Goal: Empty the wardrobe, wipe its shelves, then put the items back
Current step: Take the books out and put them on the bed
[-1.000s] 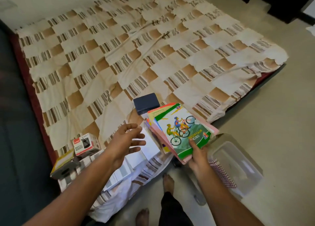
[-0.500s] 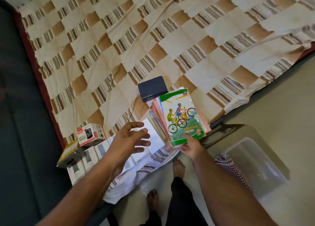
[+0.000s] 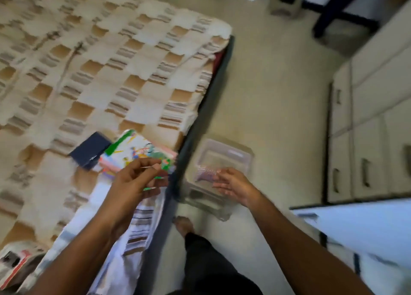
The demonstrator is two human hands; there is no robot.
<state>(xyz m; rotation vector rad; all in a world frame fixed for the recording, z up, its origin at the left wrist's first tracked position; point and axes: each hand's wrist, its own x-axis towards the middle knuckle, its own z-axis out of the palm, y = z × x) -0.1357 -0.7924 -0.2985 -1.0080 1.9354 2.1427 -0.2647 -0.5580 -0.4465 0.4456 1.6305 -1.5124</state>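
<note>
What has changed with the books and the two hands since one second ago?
The right hand has let go of the books, which now lie on the bed, and moved over the plastic box. The left hand moved over the books. The dark blue case stayed put.

Both bare arms reach forward. The left hand has loosely curled fingers; the right hand is relaxed, fingers spread leftward.
</note>
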